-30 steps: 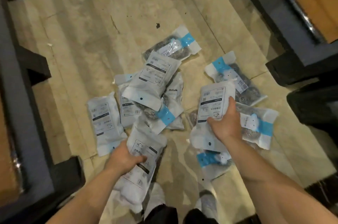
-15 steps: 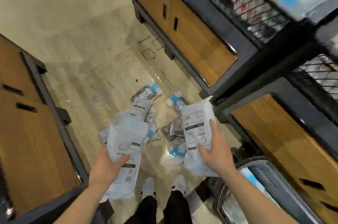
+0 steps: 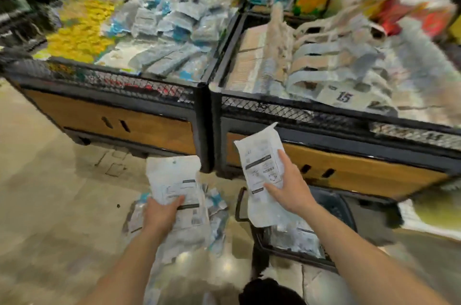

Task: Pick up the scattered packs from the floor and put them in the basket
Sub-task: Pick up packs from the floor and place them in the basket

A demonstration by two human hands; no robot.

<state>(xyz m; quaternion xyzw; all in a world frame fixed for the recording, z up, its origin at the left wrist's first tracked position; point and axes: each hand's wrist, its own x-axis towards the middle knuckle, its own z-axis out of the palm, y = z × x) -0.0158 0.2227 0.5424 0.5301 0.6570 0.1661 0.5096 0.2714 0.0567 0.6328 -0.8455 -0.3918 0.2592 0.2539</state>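
Left hand [image 3: 162,212]: mine, curled round the lower part of 1 pack, thumb on its printed face.
Left pack [image 3: 174,177]: flat white pouch, soft and crinkled, with black print and a barcode label. I hold it upright over the heap on the floor.
Right hand [image 3: 291,190]: mine, gripping 1 pack, with thumb and a finger spread on its printed side.
Right pack [image 3: 259,160]: the same kind of white pouch, rectangular, its top corner bent. It is tilted a little left, and its lower end hangs over the left side of the basket.
Packs in hand: 2, 1 in each.
Floor packs [image 3: 217,215]: a loose heap of white and clear pouches with blue bands, mostly hidden behind the left pack. Too blurred for me to count.
Basket [image 3: 334,205]: dark plastic with perforated walls and a black loop handle at its left end. It stands on the floor at the near right, in front of the right bin.
Basket packs [image 3: 294,235]: several shiny white and clear pouches lie inside; I cannot count them.
Floor [image 3: 50,205]: beige stone tiles, glossy, with faint seams.
Bins: 2, side by side at the far side, touching.
Left bin [image 3: 112,120]: black metal frame, wire-mesh rim, wood front panel with 2 dark slots. It is heaped with yellow, blue and white wrapped goods, all blurred.
Right bin [image 3: 349,170]: the same build, also with 2 slots. It holds pale bundled goods, and a tag there reads 15.
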